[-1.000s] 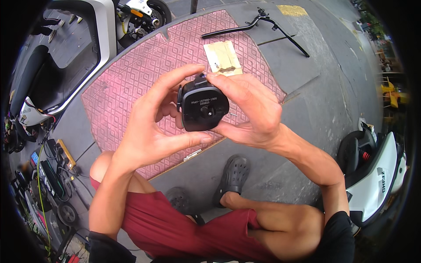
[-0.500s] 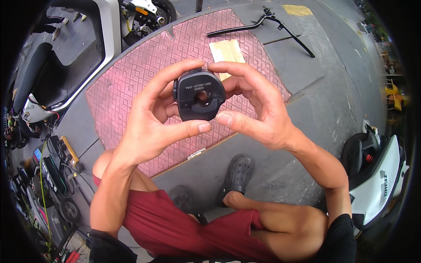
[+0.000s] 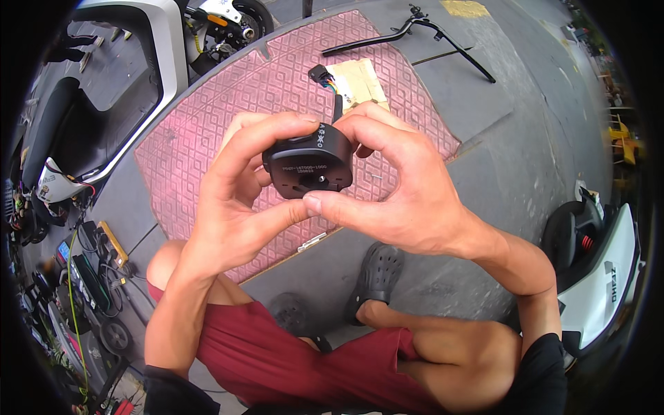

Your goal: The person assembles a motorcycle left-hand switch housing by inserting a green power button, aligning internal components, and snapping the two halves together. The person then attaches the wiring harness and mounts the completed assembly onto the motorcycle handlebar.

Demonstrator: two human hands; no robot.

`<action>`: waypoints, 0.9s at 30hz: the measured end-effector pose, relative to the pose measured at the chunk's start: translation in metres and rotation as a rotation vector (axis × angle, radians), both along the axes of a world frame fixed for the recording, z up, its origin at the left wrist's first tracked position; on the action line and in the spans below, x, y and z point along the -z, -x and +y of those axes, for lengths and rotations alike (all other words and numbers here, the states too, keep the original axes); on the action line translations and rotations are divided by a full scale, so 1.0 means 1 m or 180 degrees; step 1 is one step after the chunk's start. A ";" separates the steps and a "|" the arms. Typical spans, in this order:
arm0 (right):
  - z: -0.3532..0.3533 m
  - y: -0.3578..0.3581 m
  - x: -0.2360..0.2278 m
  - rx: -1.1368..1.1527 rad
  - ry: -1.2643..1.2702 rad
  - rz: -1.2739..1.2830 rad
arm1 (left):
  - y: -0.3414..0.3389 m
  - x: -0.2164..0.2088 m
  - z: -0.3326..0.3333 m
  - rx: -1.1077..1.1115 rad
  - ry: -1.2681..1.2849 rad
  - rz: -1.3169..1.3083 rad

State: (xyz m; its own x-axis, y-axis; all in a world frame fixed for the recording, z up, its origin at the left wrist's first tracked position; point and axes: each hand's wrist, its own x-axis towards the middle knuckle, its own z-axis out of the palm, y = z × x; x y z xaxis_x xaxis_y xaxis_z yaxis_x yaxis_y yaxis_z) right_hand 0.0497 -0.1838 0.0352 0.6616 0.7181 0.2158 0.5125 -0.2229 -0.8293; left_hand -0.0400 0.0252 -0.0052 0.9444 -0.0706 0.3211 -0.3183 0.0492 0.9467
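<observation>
Between my hands is a black handlebar switch housing [image 3: 306,164] with a round hole through it, tilted so that its curved edge with white symbols shows. My left hand [image 3: 232,190] grips its left side, fingers over the top and thumb below. From the right, my right hand [image 3: 415,187] holds it too, its thumb tip at the lower edge against the left thumb. A black sleeved cable [image 3: 338,108] runs up behind the housing to coloured wires and a black connector plug [image 3: 319,74]. Part of the hole is hidden by the tilt.
Beneath lies a pink patterned mat [image 3: 207,138] with a piece of cardboard [image 3: 364,81] on it. A bent black handlebar [image 3: 443,36] rests at the far right. Scooter bodywork stands on the left [image 3: 176,55] and right [image 3: 605,290]. Tools and cables crowd the lower left.
Both hands have tipped the switch housing, so its face is foreshortened and its symbol-marked edge shows. The cable and plug have come into view above it. My thumbs have moved together.
</observation>
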 end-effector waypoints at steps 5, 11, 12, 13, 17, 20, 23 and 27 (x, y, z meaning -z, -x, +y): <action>0.000 -0.002 0.002 0.0000 0.0155 -0.0193 | -0.002 -0.002 -0.006 -0.0114 -0.0145 -0.0118; -0.003 -0.009 0.010 -0.0274 -0.0035 0.0330 | -0.005 -0.006 -0.002 -0.0023 -0.0344 0.0068; -0.003 -0.010 0.012 -0.0312 -0.0033 0.0417 | -0.006 -0.006 -0.001 0.0022 -0.0366 0.0091; -0.002 -0.012 0.011 -0.0397 0.0038 0.0397 | -0.005 -0.006 0.001 0.0022 -0.0370 0.0135; -0.005 -0.016 0.018 -0.0398 0.0024 0.0841 | -0.010 -0.009 0.005 -0.0089 -0.0093 0.0520; -0.007 -0.016 0.020 -0.0212 -0.0306 0.1480 | -0.010 -0.010 0.006 -0.0074 0.0052 0.0737; -0.012 -0.015 0.021 -0.0286 -0.0452 0.2027 | -0.007 -0.010 0.002 0.0043 0.0166 0.0862; -0.009 -0.010 0.011 -0.0104 -0.0737 0.2737 | -0.009 -0.014 -0.003 -0.0084 0.0592 0.1092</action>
State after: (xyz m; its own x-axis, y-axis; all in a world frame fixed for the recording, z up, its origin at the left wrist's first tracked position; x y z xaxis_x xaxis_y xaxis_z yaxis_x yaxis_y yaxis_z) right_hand 0.0598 -0.1924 0.0246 0.6416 0.7394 -0.2040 -0.3049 0.0018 -0.9524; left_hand -0.0311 0.0221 0.0085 0.9998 -0.0151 -0.0086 0.0117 0.2260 0.9740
